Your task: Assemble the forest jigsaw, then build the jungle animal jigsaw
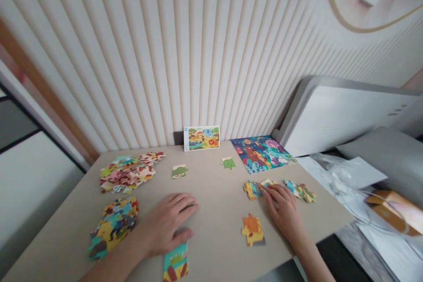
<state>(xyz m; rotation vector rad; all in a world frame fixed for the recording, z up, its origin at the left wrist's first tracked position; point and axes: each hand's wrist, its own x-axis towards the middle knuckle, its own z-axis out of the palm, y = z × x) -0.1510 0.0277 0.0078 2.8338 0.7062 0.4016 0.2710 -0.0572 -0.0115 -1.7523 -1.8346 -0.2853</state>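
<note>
My left hand (172, 222) lies on the table with its fingers apart, its thumb side by a turquoise and yellow puzzle piece (176, 262). At the right, the fingers of my right hand (280, 207) are bent down onto a row of loose pieces (254, 189); whether one is pinched is hidden. More pieces (303, 192) lie just right of that hand. An orange and yellow joined section (253, 230) sits to its left. Two green pieces, one left (179, 171) and one right (228, 163), lie apart farther back.
Pieces are heaped at the back left (127, 174), with another pile (115, 227) beside my left forearm. A picture card (202, 138) leans on the ribbed wall. A dark blue picture sheet (262, 153) lies at the back right. Papers and an orange box (396, 211) are beyond the table's right edge.
</note>
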